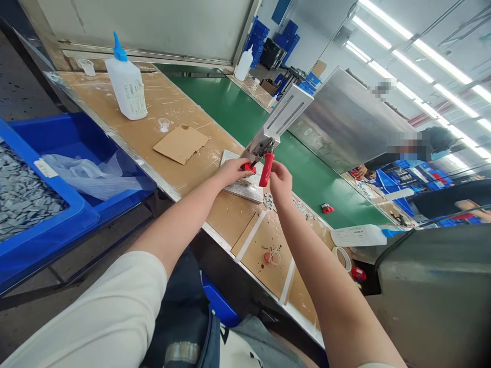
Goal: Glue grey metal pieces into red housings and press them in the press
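Note:
My left hand (229, 173) is closed on a small red part (248, 167) at the base of a metal clamping fixture (282, 115). My right hand (281, 181) has its fingers curled beside the red handle (267, 169) of the fixture's toggle clamp and appears to touch it; the fingertips are partly hidden. The fixture stands on a silvery base plate (247, 190) on the bench. Small grey pieces (269, 201) lie near the plate's right corner.
A brown-topped bench (218, 214) borders a green conveyor belt (307, 179), where a red part (327, 208) lies. White bottles (128, 89) (358, 235), cardboard (181, 144) and a tape roll (341, 259) are around. Left is a blue bin (82, 207) of grey pieces. A co-worker (414, 148) is across the belt.

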Available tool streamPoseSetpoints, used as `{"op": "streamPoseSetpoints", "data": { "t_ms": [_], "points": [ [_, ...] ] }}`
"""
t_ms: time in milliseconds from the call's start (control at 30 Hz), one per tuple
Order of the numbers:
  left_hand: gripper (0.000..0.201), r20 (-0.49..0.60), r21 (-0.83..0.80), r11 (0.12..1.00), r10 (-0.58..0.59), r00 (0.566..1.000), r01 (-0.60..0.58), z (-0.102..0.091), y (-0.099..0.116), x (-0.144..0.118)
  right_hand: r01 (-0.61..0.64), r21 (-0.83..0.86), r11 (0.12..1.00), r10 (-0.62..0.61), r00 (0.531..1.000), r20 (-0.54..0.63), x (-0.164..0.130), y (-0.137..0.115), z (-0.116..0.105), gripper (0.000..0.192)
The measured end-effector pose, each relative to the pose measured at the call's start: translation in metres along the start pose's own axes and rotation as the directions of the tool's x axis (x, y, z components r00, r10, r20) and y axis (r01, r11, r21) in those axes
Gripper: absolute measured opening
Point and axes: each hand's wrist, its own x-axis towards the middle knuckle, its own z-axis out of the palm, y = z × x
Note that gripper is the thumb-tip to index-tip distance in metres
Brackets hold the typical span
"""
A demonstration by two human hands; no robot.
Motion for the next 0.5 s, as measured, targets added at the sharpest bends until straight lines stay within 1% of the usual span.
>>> {"op": "streamPoseSetpoints", "data": {
  "t_ms": [33,67,100,133,167,200,233,300,367,433,500],
  "points": [
    [0.056,0.0,0.002,1.0,-0.004,1.0,0.004,-0.001,0.001,-0.001,-0.062,0.073,0.995,0.067,0.996,-0.06,-0.004,-0.006,-0.002,0.046],
    [0.056,0.002,0.007,1.0,-0.003,1.0,0.003,-0.001,0.003,-0.001,-0.127,0.16,0.979,0.137,0.989,-0.057,-0.009,-0.014,-0.004,0.045],
    [0.056,0.005,0.015,1.0,0.005,1.0,-0.005,-0.002,0.004,-0.002,-0.192,0.245,0.95,0.193,0.981,0.018,-0.015,-0.025,-0.006,0.047],
    [0.055,0.012,0.022,1.0,0.018,1.0,-0.018,-0.002,0.005,-0.003,-0.254,0.311,0.916,0.218,0.965,0.145,-0.022,-0.037,-0.007,0.051],
    [0.054,0.023,0.029,0.999,0.033,0.999,-0.034,-0.003,0.006,-0.003,-0.308,0.355,0.883,0.218,0.937,0.271,-0.029,-0.05,-0.008,0.054],
    [0.052,0.032,0.034,0.998,0.048,0.998,-0.049,-0.004,0.007,-0.004,-0.343,0.38,0.859,0.204,0.91,0.361,-0.035,-0.064,-0.009,0.056],
    [0.051,0.035,0.039,0.998,0.058,0.998,-0.059,-0.005,0.008,-0.004,-0.358,0.393,0.847,0.191,0.895,0.404,-0.04,-0.078,-0.011,0.055],
    [0.05,0.026,0.043,0.997,0.057,0.998,-0.058,-0.006,0.01,-0.005,-0.357,0.404,0.842,0.186,0.896,0.404,-0.045,-0.1,-0.018,0.049],
    [0.05,0.009,0.038,0.998,0.052,0.999,-0.053,-0.006,0.011,-0.005,-0.357,0.401,0.844,0.202,0.903,0.38,-0.044,-0.114,-0.027,0.047],
    [0.048,0.0,0.017,0.998,0.058,0.998,-0.058,-0.004,0.01,-0.004,-0.368,0.398,0.84,0.217,0.901,0.375,-0.041,-0.12,-0.034,0.047],
    [0.046,-0.01,-0.002,0.998,0.059,0.998,-0.059,-0.002,0.007,-0.002,-0.397,0.413,0.819,0.234,0.89,0.392,-0.039,-0.121,-0.035,0.043]
  ]
}}
